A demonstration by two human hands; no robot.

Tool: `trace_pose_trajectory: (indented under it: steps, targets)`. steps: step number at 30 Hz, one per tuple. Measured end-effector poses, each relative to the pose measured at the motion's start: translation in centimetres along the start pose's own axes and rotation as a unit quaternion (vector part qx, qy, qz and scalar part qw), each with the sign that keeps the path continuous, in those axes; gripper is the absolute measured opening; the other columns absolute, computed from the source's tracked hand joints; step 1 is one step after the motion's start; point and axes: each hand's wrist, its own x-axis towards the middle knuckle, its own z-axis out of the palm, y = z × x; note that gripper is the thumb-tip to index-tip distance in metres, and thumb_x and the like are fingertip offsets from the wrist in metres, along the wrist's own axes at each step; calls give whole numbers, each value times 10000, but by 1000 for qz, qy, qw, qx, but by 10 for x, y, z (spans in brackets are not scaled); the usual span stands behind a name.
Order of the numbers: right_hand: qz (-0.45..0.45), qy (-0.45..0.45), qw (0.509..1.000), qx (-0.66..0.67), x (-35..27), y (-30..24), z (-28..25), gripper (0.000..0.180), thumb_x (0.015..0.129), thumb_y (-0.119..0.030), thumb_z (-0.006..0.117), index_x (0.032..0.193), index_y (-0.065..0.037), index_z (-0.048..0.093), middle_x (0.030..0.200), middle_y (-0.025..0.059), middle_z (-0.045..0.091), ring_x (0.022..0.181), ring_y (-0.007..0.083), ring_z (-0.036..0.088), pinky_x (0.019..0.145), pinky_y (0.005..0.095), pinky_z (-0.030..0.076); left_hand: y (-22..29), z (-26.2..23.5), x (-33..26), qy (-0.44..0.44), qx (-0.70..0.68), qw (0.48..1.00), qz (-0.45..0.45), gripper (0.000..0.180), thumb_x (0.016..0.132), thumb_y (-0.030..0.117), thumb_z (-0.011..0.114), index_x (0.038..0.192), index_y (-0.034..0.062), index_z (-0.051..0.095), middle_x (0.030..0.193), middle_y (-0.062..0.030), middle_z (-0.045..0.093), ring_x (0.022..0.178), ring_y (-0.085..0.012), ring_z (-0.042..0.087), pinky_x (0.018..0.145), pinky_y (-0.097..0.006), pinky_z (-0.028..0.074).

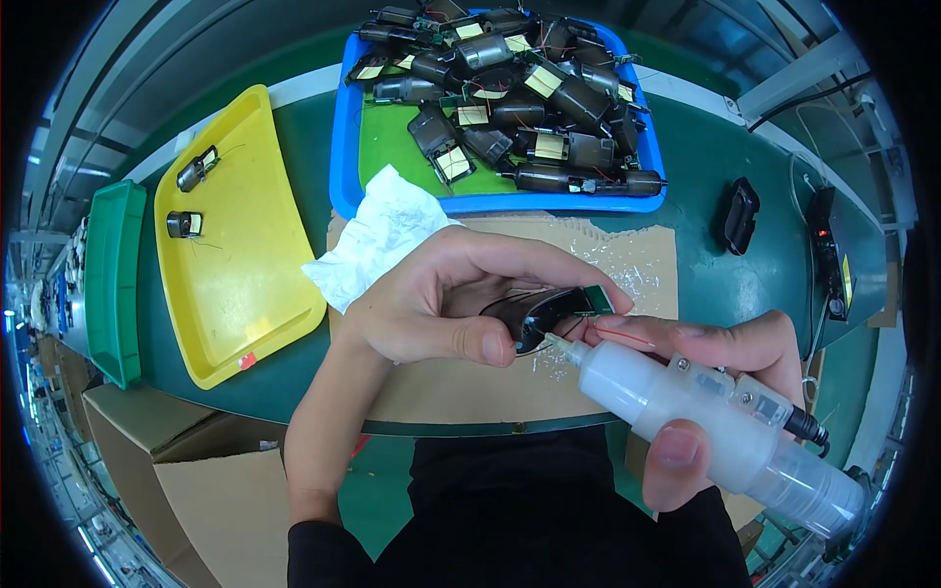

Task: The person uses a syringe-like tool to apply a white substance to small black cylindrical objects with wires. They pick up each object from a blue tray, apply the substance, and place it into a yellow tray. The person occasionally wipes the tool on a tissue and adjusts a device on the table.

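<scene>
- A small black motor part [542,312] with a green circuit board and thin red wires is gripped in the closed fingers of the left hand [441,299], above a sheet of cardboard [549,294] on the green tabletop [706,167].
- A white glue syringe [686,412] is clasped by the right hand [725,392], its nozzle touching the part.
- A crumpled white cloth [377,235] is seen just left of the hands.
- More motor parts are piled in a blue tray [343,147] at the far side; two lie in a yellow tray [245,284] on the left.
</scene>
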Motion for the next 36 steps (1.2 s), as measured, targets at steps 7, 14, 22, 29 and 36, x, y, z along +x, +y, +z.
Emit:
trace_pose_trajectory:
  steps: [7, 14, 22, 29, 36]
  targets:
    - [112, 24, 993, 39, 5, -13, 3, 542, 731, -54, 723, 1059, 74, 311, 1109, 293, 568, 1093, 290, 565, 981, 375, 406, 0, 0, -2, -5, -22, 1000, -1, 693, 702, 354, 770, 1101, -165, 544, 1081, -264, 590, 1009, -308, 589, 903, -390, 435]
    - [-34, 44, 998, 23, 1, 5, 8, 490, 794, -133, 687, 1031, 57, 303, 1020, 316, 583, 1007, 357, 600, 912, 442, 464, 0, 0, 0, -19, -22, 1000, 1, 691, 702, 343, 772, 1105, -168, 540, 1083, -269, 586, 1022, -319, 579, 910, -404, 426]
    - [-12, 88, 995, 32, 1, 1, 16, 488, 790, -130, 683, 1023, 55, 295, 987, 324, 588, 980, 376, 611, 890, 457, 481, -1, -2, -1, -17, -15, 1000, 3, 696, 698, 338, 774, 1110, -171, 537, 1080, -271, 586, 1026, -321, 575, 905, -406, 424]
    - [46, 36, 996, 67, -2, -4, 4, 521, 736, -72, 721, 1028, 90, 321, 1078, 297, 578, 1050, 310, 590, 950, 376, 442, -2, -2, -2, -19, -17, 1000, 7, 693, 691, 333, 780, 1095, -179, 543, 1066, -273, 589, 1018, -321, 577, 896, -404, 428]
    - [189, 26, 977, 99, 0, -22, 1, 423, 719, 88, 653, 1087, 121, 449, 1198, 249, 544, 1139, 239, 541, 1004, 269, 383, 0, -1, -2, -18, -21, 1000, -1, 694, 690, 332, 782, 1092, -181, 542, 1067, -277, 585, 1016, -322, 577, 896, -400, 433]
